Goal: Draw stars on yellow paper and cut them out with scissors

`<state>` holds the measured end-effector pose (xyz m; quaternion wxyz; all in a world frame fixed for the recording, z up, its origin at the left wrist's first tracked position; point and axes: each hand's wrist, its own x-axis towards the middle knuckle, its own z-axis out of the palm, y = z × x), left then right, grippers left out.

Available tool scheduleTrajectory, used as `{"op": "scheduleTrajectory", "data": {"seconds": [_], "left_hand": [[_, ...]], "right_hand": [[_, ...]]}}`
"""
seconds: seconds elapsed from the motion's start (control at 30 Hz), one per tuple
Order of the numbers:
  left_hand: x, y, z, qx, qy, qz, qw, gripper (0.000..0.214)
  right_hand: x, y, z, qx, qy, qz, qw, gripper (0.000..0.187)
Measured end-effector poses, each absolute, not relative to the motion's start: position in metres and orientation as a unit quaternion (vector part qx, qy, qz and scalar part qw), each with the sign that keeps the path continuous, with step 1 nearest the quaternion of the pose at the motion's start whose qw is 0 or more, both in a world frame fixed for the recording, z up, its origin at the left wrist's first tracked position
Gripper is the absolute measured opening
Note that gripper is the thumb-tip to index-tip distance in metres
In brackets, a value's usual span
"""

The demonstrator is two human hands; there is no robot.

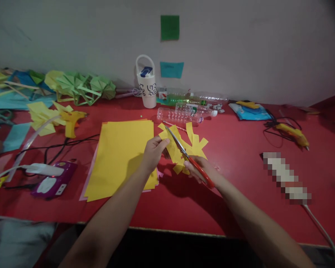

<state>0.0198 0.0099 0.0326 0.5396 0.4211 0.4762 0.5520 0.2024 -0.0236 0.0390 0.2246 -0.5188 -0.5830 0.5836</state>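
My left hand (153,150) pinches the edge of a piece of yellow paper (171,146) held just above the red table (234,156). My right hand (202,169) is closed around the red handles of a pair of scissors (188,155), whose blades point up and left into that paper. Cut yellow paper strips (197,143) lie under and beside the scissors. A stack of yellow paper sheets (120,158) lies flat to the left of my left hand.
A white cup with a handle (147,87) and clear plastic bottles (184,111) stand near the wall. Yellow glue guns (71,121) (293,134) lie left and right, with cables. Green folded paper shapes (80,87) sit at the back left. A purple device (54,182) lies front left.
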Motion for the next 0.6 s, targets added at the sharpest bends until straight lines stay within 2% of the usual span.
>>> {"op": "scheduleTrajectory", "data": {"seconds": [0.4, 0.5, 0.6], "left_hand": [[0.019, 0.016, 0.025, 0.459, 0.516, 0.488, 0.534, 0.040], [0.015, 0.021, 0.020, 0.499, 0.536, 0.441, 0.519, 0.033], [0.013, 0.022, 0.013, 0.557, 0.552, 0.382, 0.489, 0.029]], "right_hand": [[0.199, -0.019, 0.036, -0.552, -0.544, 0.583, 0.243, 0.058], [0.209, -0.010, 0.032, -0.568, -0.544, 0.533, 0.311, 0.058], [0.229, 0.005, 0.028, -0.631, -0.542, 0.395, 0.391, 0.050]]}}
